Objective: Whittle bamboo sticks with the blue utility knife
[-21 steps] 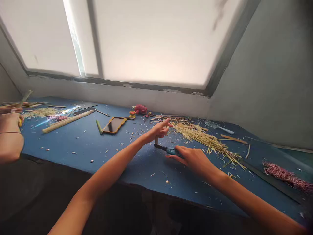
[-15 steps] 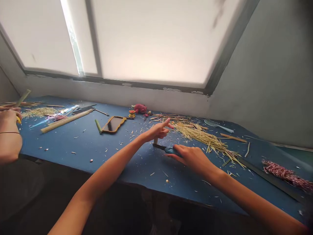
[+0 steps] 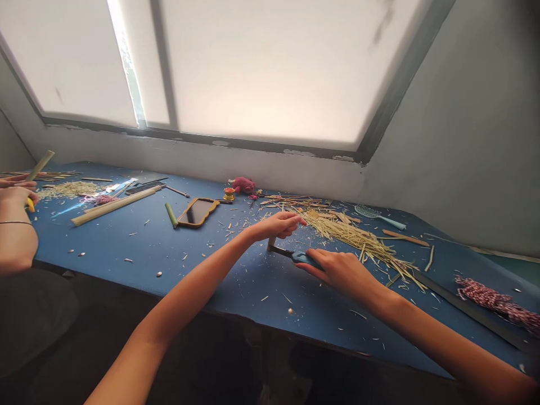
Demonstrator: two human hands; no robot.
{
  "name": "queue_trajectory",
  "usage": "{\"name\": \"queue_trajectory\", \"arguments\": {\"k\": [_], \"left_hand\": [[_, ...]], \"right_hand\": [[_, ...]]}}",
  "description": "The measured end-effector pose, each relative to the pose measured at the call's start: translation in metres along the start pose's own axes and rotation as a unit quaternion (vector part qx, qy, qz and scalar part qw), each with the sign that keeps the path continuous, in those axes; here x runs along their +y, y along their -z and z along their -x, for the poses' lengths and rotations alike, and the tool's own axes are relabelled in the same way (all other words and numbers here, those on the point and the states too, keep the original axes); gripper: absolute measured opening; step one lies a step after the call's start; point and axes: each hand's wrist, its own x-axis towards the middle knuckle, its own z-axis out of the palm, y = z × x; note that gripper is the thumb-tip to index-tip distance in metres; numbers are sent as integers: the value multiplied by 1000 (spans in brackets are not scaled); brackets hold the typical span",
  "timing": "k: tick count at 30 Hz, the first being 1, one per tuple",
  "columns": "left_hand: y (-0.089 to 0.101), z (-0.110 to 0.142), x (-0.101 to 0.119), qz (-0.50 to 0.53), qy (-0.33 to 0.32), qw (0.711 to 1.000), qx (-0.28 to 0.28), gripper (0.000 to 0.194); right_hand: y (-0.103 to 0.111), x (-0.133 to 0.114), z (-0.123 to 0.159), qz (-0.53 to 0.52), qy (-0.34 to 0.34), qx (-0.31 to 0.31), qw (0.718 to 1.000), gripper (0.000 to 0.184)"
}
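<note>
Utility knife (image 3: 300, 258) with a teal handle sits in the right hand (image 3: 342, 274). The right grip is closed around the handle, with the fingers over its top, and the blade points left. Pale stick (image 3: 270, 243) stands just at the blade end, and its upper part passes behind the left hand (image 3: 275, 226). The left grip is partly closed, with the fingers curled; the view does not show whether it has hold of the stick.

Both hands are above the blue bench (image 3: 126, 256), near the front of the straw pile (image 3: 354, 239), a loose heap of thin pale strips. Loose cut pieces are scattered across the bench around this pile.

Items further from the pile:
- Left of the pile: a small spool (image 3: 228, 194), a pink toy (image 3: 243, 185), a dark glass panel in a yellow wavy frame (image 3: 197, 212), and a long bamboo pole (image 3: 113, 206).
- Right of the pile: a teal brush (image 3: 377, 216), a black ruler (image 3: 468, 309), and a bundle of red-and-white twine (image 3: 498, 302).

Far left of the pile, a co-worker's hands (image 3: 17, 194) are at the bench edge. One hand is closed on a green strip (image 3: 40, 166) and a small yellow item (image 3: 30, 205).
</note>
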Motion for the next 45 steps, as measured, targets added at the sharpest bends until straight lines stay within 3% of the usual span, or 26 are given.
{"name": "queue_trajectory", "arguments": {"k": [27, 36, 45], "left_hand": [[3, 1, -1, 29, -1, 999, 23, 34], [3, -4, -8, 37, -9, 996, 86, 26], [-2, -3, 0, 12, -2, 997, 81, 30]], "right_hand": [[-1, -11, 5, 42, -24, 2, 999, 47], [0, -13, 4, 20, -21, 12, 1000, 42], [-14, -1, -5, 29, 4, 37, 999, 42]]}}
